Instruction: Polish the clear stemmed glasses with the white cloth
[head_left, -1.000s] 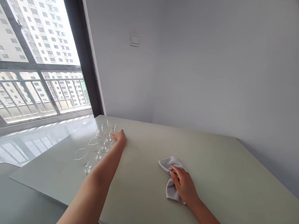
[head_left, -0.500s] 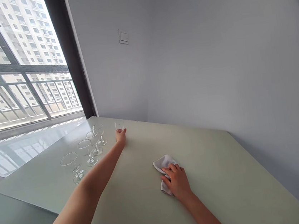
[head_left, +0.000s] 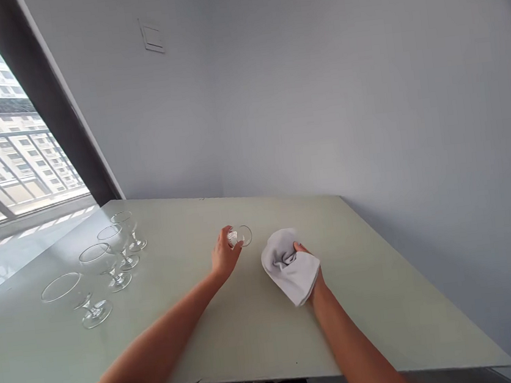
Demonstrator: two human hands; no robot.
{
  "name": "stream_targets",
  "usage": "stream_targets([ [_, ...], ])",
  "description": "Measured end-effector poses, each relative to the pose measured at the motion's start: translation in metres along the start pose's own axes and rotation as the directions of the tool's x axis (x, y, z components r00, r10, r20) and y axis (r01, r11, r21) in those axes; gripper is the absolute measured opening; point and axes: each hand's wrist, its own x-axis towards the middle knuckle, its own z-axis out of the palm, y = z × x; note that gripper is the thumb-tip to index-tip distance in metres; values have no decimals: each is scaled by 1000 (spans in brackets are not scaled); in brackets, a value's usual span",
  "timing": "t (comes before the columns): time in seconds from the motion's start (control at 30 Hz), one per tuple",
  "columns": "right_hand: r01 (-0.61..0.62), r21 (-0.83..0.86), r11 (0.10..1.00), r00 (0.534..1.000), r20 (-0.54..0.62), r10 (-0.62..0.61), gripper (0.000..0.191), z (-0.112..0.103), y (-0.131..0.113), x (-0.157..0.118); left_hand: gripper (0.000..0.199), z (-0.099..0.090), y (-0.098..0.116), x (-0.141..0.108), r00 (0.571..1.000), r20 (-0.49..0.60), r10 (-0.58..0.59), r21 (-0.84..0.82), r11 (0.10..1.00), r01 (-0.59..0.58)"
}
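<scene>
My left hand (head_left: 225, 253) is closed around a clear stemmed glass (head_left: 243, 236), held tilted over the table with one round end facing right. The fingers hide much of this glass. My right hand (head_left: 313, 271) is under and behind a white cloth (head_left: 289, 264), which is bunched up and draped over the fingers, lifted off the tabletop. Cloth and glass are close together but apart. To the left, several more stemmed glasses (head_left: 96, 311) stand upright in a row running away from me.
The pale green tabletop (head_left: 198, 339) has a chipped front edge near me. Grey walls meet behind the table, with a light switch (head_left: 153, 38) on one. A window (head_left: 14, 139) with a railing outside is at the left.
My left hand has brought the glass from the far side of the table toward the middle. My right hand has raised the cloth from the tabletop. The view has swung to the right.
</scene>
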Motion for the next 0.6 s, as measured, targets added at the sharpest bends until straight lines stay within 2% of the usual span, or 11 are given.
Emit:
stream_targets([
  [0.03, -47, 113, 992, 999, -19, 50, 34, 1, -2, -1, 40, 2, 0, -4, 1000, 0, 15, 38, 999, -15],
  [0.1, -45, 271, 962, 996, -65, 65, 30, 7, -8, -6, 41, 5, -2, -9, 999, 6, 44, 102, 994, -44],
  [0.13, -21, 304, 952, 994, -96, 52, 29, 12, -11, -9, 41, 6, -3, -11, 998, 9, 58, 125, 990, -59],
  [0.2, 44, 233, 971, 994, -108, -19, 29, 22, -16, -19, 42, 7, -5, -15, 996, 19, 90, 157, 983, -92],
  [0.23, 70, 160, 985, 996, -69, -60, 30, 28, -19, -24, 42, 8, -6, -16, 994, 26, 108, 167, 980, -111],
  [0.3, 125, 25, 992, 988, 93, -126, 35, 39, -22, -35, 42, 9, -4, -19, 988, 39, 149, 177, 972, -153],
  [0.37, 180, -33, 983, 946, 279, -163, 39, 48, -23, -43, 41, 9, -1, -22, 984, 48, 172, 181, 967, -178],
  [0.43, 196, -58, 979, 901, 404, -157, 41, 53, -21, -46, 40, 8, 3, -24, 983, 63, 174, 196, 963, -183],
  [0.5, 193, -99, 976, 878, 461, -127, 39, 54, -20, -47, 38, 5, 4, -26, 977, 97, 187, 230, 951, -205],
  [0.6, 183, -156, 971, 865, 496, -83, 29, 51, -21, -46, 34, 2, 4, -29, 947, 163, 277, 285, 906, -314],
])
